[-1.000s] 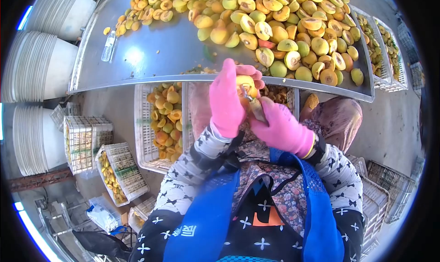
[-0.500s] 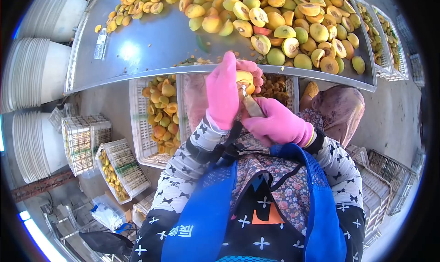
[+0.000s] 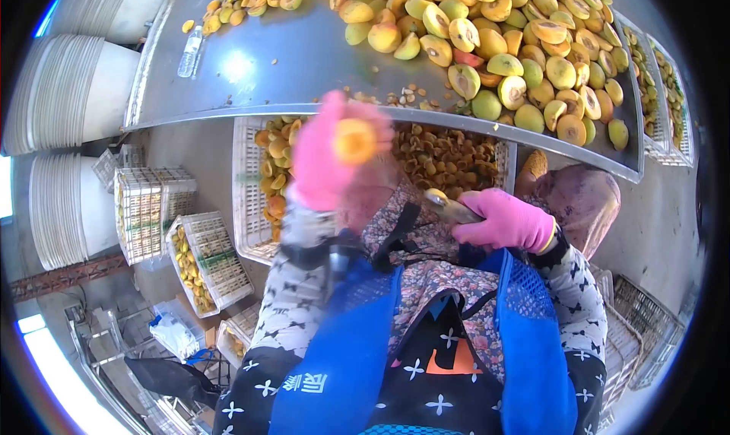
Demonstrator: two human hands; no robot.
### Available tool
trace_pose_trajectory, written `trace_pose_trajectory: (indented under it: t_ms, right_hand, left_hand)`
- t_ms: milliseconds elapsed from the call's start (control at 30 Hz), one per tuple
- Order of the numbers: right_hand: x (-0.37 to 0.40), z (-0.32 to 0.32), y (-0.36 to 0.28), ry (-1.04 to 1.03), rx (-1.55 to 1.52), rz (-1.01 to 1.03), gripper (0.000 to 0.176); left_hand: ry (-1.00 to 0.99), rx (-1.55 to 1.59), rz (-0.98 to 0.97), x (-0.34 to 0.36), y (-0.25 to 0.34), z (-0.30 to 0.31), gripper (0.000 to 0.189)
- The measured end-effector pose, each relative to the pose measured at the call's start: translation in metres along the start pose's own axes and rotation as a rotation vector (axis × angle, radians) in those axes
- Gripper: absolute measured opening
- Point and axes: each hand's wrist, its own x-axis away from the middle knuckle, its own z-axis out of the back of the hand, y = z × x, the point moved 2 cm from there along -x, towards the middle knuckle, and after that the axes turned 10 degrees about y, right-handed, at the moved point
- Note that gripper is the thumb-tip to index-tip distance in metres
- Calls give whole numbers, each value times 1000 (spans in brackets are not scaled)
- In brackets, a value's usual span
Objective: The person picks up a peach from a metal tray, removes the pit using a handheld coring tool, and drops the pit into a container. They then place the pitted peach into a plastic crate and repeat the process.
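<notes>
My left hand (image 3: 327,157), in a pink glove and smeared by motion, holds a peach half (image 3: 355,141) with its orange cut face showing. It is above the gap between two crates, in front of the metal table. My right hand (image 3: 506,220), also gloved in pink, is closed around a short pitting tool (image 3: 464,211) with a greyish handle. At the tool's tip is something pale yellow, too small to make out. The hands are apart. Beyond them, many peach halves (image 3: 525,70) are heaped on the table.
The metal table (image 3: 296,74) has a raised edge, a plastic bottle (image 3: 190,52) and scattered pits. Below stand a crate of peach halves (image 3: 247,184) on the left and a crate of brownish pieces (image 3: 502,157) on the right. More crates (image 3: 205,264) and stacked white tubs (image 3: 57,100) are leftward.
My left hand has moved left with the peach half, away from the tool. My right hand has shifted right, still holding the tool. The camera view has shifted slightly.
</notes>
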Motion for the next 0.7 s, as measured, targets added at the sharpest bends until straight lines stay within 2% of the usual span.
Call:
trace_pose_trajectory:
  t_ms: [33,67,100,200,233,267,333,400,467,500,600,633,700]
  right_hand:
    - [-1,7,19,104,261,95,24]
    - [2,16,33,223,524,176,24]
    - [7,25,40,297,561,181,34]
    - [-4,52,53,419,675,174,35]
    - [-7,62,48,481,607,79,33]
    - [-2,65,43,543,554,106,32]
    - [11,74,32,667,447,158,31]
    - [32,73,23,617,504,47,31]
    - [53,71,21,557,510,-23,33]
    - [59,68,28,604,568,63,30]
    - [63,65,39,707,549,36,29]
    - [60,64,38,782,475,89,29]
    - [47,64,26,917,330,205,30]
  left_hand:
    - [-25,-424,-253,-3,15,27,20]
    - [34,-841,-516,-7,29,53,31]
    - [186,-1569,-897,-15,-5,105,43]
    - [146,-1309,-900,-40,3,83,51]
    - [128,-798,-437,-52,1,50,49]
    - [92,-273,11,-60,-6,-2,47]
    - [-77,-345,-203,-66,-6,-74,45]
    - [-197,-514,-764,-88,-17,-117,46]
    - [-262,-776,-685,-89,-35,-140,47]
    - [-295,-908,-646,-90,-38,-147,47]
    - [-304,-1006,-518,-87,-40,-148,48]
    - [-314,-962,-467,-88,-46,-147,46]
    - [-413,-722,-203,-85,-54,-142,47]
